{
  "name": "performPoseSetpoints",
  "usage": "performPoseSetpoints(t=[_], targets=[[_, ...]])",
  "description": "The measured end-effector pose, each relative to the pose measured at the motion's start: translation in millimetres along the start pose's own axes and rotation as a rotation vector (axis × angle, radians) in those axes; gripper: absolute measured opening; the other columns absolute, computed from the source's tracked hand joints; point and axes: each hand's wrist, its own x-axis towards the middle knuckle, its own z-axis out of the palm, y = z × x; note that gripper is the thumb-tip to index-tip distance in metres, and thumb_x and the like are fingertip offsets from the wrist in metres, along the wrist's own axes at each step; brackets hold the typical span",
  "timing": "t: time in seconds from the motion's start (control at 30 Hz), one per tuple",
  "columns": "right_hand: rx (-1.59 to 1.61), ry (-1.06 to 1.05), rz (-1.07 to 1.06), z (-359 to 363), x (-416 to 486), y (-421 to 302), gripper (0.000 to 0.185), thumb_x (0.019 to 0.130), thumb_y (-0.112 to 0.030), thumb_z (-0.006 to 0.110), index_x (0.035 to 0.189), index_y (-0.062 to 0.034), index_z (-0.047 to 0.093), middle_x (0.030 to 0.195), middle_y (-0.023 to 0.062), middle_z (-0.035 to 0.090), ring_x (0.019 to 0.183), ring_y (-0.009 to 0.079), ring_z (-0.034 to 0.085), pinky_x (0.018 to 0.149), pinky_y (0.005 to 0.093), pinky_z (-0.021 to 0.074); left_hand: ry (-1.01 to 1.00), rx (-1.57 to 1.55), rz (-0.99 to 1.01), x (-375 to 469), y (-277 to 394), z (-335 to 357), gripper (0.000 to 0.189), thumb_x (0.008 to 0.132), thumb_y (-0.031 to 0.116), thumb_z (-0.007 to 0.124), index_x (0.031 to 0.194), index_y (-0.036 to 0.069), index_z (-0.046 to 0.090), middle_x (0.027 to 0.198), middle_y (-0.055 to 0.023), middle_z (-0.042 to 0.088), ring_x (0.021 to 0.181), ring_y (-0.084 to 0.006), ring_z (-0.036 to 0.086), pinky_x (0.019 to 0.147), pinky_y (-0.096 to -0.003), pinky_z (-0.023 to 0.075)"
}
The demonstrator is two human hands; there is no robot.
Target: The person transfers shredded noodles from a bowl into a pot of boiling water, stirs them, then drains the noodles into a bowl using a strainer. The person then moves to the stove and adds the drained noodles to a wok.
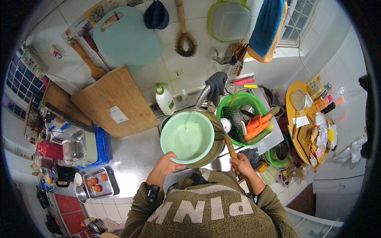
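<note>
My left hand (167, 166) grips the near rim of a mint-green plastic bowl (186, 139). A thin stream of water falls from the metal faucet (203, 95) into this bowl, with shallow water inside. My right hand (242, 164) is closed around the wooden handle (229, 144) of a kitchen utensil; its dark head, to the right of the bowl, is partly hidden. Under the bowl is a large round metal basin (205, 161), mostly covered. Right of it stands a green plastic basin (221, 111) holding carrots (257, 132), cucumbers (263, 134), an orange-handled tool and a dark ridged piece.
A white pump bottle (165, 101) stands behind the bowl. Wooden cutting boards (116, 101) lean on the wall at left. A metal tray (99, 182) with tomatoes lies on the steel counter (134, 157). A cluttered yellow round table (291, 92) is at right. A dark cloth (216, 87) hangs over the faucet.
</note>
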Motion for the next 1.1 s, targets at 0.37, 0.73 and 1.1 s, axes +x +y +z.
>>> performPoseSetpoints(t=[0.37, 0.73, 1.1], targets=[[0.08, 0.004, 0.019, 5, -1, 1, 0.017, 0.084, -0.013, 0.059, 0.079, -0.0013, 0.048, 0.06, 0.0046, 0.05, 0.045, 0.0158, 0.051, 0.041, 0.0295, 0.0398, 0.069, 0.125, 0.146, 26, 8, 15, 0.054, 0.08, 0.01, 0.049, 0.131, -0.005, 0.035, 0.124, -0.0212, 0.05, 0.103, -0.0347, 0.059, 0.083, -0.0488, 0.0528], [0.096, -0.039, 0.057, 4, 5, 6, 0.014, 0.086, -0.01, 0.056, 0.092, -0.0008, 0.046, 0.069, 0.006, 0.052, 0.048, 0.0161, 0.051, 0.043, 0.0295, 0.0392, 0.238, 0.338, 0.311, 12, 35, 14, 0.062, 0.083, 0.015, 0.048, 0.137, -0.003, 0.024, 0.127, -0.0228, 0.048, 0.103, -0.0363, 0.059, 0.074, -0.0449, 0.0566], [0.182, -0.052, 0.072, 3, 7, 7, 0.015, 0.087, -0.013, 0.057, 0.087, -0.0013, 0.048, 0.067, 0.0046, 0.052, 0.048, 0.0149, 0.05, 0.042, 0.0289, 0.0399, -0.008, 0.141, 0.122, 5, -6, 6, 0.054, 0.084, 0.014, 0.048, 0.132, -0.005, 0.033, 0.127, -0.0219, 0.049, 0.105, -0.0342, 0.059, 0.081, -0.0469, 0.0547]])
